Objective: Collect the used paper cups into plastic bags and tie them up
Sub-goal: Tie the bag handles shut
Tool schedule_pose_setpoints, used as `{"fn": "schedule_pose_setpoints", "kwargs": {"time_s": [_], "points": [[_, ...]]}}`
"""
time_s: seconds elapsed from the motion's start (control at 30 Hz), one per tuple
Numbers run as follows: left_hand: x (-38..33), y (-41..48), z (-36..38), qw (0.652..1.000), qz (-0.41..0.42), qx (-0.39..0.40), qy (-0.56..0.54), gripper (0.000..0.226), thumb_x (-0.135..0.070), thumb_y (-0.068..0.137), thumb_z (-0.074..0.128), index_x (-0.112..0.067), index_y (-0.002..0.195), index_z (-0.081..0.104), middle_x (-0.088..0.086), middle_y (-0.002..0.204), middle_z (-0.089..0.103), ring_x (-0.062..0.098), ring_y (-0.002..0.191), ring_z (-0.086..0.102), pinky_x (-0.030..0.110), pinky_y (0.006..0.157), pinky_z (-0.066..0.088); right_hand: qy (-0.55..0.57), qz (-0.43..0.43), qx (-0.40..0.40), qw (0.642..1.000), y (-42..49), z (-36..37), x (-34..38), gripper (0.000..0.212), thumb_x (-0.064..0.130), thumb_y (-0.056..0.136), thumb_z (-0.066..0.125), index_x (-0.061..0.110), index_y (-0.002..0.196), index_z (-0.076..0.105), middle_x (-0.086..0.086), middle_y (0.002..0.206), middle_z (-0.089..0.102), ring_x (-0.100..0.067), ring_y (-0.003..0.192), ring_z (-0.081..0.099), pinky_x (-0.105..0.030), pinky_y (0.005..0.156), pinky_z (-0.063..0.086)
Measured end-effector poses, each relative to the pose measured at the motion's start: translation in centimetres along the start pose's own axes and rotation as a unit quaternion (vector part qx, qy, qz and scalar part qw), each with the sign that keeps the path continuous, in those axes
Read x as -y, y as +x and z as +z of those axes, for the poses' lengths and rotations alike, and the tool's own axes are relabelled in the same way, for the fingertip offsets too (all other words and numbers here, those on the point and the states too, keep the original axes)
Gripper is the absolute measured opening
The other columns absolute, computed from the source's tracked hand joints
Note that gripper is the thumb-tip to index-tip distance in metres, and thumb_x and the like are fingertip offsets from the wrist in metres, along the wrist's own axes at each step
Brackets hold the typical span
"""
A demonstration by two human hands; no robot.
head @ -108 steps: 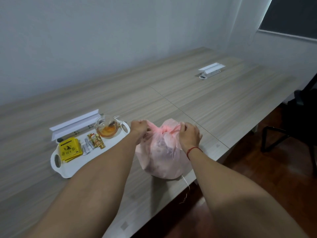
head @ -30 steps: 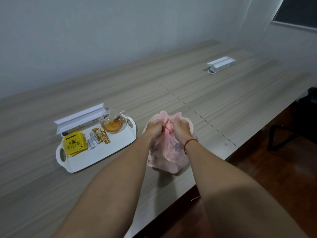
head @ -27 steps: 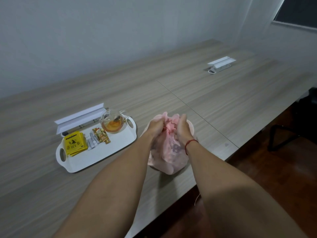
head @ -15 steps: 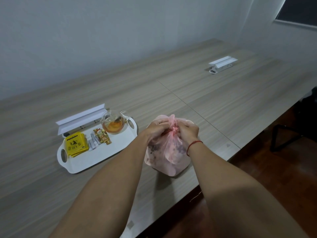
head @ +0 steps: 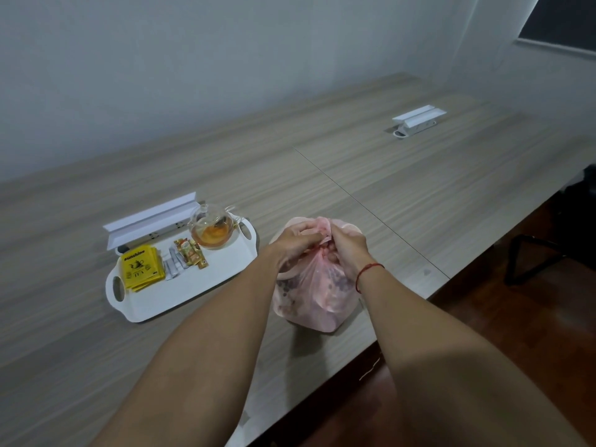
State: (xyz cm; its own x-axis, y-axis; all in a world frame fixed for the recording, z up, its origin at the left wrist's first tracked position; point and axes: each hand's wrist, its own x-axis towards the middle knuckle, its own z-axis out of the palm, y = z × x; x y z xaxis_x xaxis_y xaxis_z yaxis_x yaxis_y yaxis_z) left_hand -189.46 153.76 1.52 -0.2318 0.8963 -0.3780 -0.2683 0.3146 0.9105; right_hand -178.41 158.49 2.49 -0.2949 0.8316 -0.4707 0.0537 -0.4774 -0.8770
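A full pink plastic bag (head: 317, 295) stands on the wooden table (head: 371, 169) near its front edge. Dark shapes show faintly through the thin plastic; I cannot make out single cups. My left hand (head: 295, 241) and my right hand (head: 350, 246) meet on top of the bag, both closed on its bunched pink neck, fingers pinching the twisted ends together. A red string circles my right wrist.
Left of the bag lies a white tray (head: 206, 285) with a glass teapot (head: 211, 229) of amber tea, yellow tea packets (head: 140, 266) and small sachets (head: 190, 256). Two white socket boxes (head: 151, 217) (head: 417, 119) stand open on the table. A dark chair (head: 554, 253) stands at right.
The hands had been pulled apart, drawing the bag's ends tight. They have since come together on top of the bag and keep working its gathered neck.
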Motion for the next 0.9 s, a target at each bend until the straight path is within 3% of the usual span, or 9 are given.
{"fn": "schedule_pose_setpoints", "kwargs": {"time_s": [0.17,0.27,0.37,0.47,0.53,0.67,0.8,0.9], "points": [[0.4,0.4,0.1,0.996,0.009,-0.093,-0.011,0.005,-0.008,0.087,0.068,-0.010,0.090,0.071,0.007,0.072,0.066,0.014,0.060,0.056,0.019,0.057,0.046,-0.025,-0.022,0.055,0.998,-0.4,-0.1,-0.1,0.030,0.045,0.066,0.066,0.015,0.066,0.066,-0.007,0.062,0.054,-0.014,0.047,0.046,-0.024,0.045,0.035],[0.2,0.5,-0.2,0.993,0.013,-0.116,0.011,0.008,-0.007,0.083,0.073,-0.012,0.077,0.070,0.003,0.063,0.066,0.013,0.056,0.056,0.017,0.050,0.047,-0.040,-0.067,0.046,0.996,-0.2,-0.1,-0.7,0.030,0.037,0.084,0.067,0.014,0.065,0.068,0.001,0.048,0.056,-0.008,0.039,0.047,-0.017,0.040,0.037],[0.0,0.4,-0.7,0.996,0.014,-0.090,0.012,0.006,-0.008,0.081,0.074,-0.009,0.077,0.070,0.006,0.068,0.064,0.015,0.059,0.056,0.015,0.050,0.049,-0.038,-0.083,0.022,0.996,0.1,-0.1,-1.0,0.037,0.027,0.093,0.058,0.014,0.059,0.062,0.000,0.044,0.052,-0.008,0.034,0.042,-0.015,0.035,0.031],[-0.2,0.3,-1.0,0.997,-0.010,-0.071,0.005,0.013,-0.014,0.083,0.073,-0.010,0.071,0.069,0.000,0.058,0.063,0.011,0.055,0.056,0.020,0.057,0.049,-0.042,-0.081,0.020,0.996,0.4,-0.1,-0.9,0.041,0.020,0.095,0.052,0.014,0.054,0.059,0.002,0.041,0.054,-0.009,0.034,0.043,-0.017,0.037,0.030],[-0.3,0.4,-1.2,0.997,-0.018,-0.077,-0.004,0.016,-0.012,0.087,0.067,-0.010,0.072,0.067,-0.003,0.053,0.063,0.008,0.050,0.056,0.019,0.054,0.047,-0.025,-0.065,0.038,0.997,0.5,0.1,-1.1,0.036,0.015,0.093,0.050,0.010,0.059,0.062,-0.004,0.046,0.056,-0.013,0.038,0.045,-0.020,0.040,0.031],[-0.3,0.7,-1.2,0.996,-0.002,-0.083,-0.015,0.021,-0.010,0.096,0.053,-0.015,0.079,0.063,0.003,0.067,0.059,0.012,0.059,0.051,0.022,0.060,0.045,0.013,-0.044,0.042,0.998,0.6,0.7,-0.9,0.027,0.008,0.092,0.045,0.003,0.070,0.059,-0.007,0.047,0.051,-0.008,0.029,0.041,-0.014,0.031,0.028],[-0.5,0.4,-1.3,0.996,-0.010,-0.078,-0.032,0.020,-0.015,0.101,0.046,-0.020,0.084,0.056,-0.001,0.063,0.059,0.008,0.049,0.052,0.020,0.054,0.045,-0.045,-0.062,0.017,0.997,0.7,0.6,-0.6,0.026,0.008,0.093,0.038,0.012,0.080,0.060,0.000,0.043,0.052,-0.003,0.027,0.040,-0.014,0.030,0.028],[-0.5,0.3,-1.7,0.997,-0.028,-0.075,-0.019,0.022,-0.021,0.102,0.043,-0.023,0.083,0.053,0.000,0.069,0.055,0.011,0.056,0.047,0.023,0.058,0.041,-0.033,-0.070,0.018,0.997,0.7,0.5,-0.9,0.023,0.013,0.097,0.036,0.013,0.090,0.058,-0.006,0.056,0.053,-0.003,0.030,0.045,-0.013,0.031,0.031]]}}
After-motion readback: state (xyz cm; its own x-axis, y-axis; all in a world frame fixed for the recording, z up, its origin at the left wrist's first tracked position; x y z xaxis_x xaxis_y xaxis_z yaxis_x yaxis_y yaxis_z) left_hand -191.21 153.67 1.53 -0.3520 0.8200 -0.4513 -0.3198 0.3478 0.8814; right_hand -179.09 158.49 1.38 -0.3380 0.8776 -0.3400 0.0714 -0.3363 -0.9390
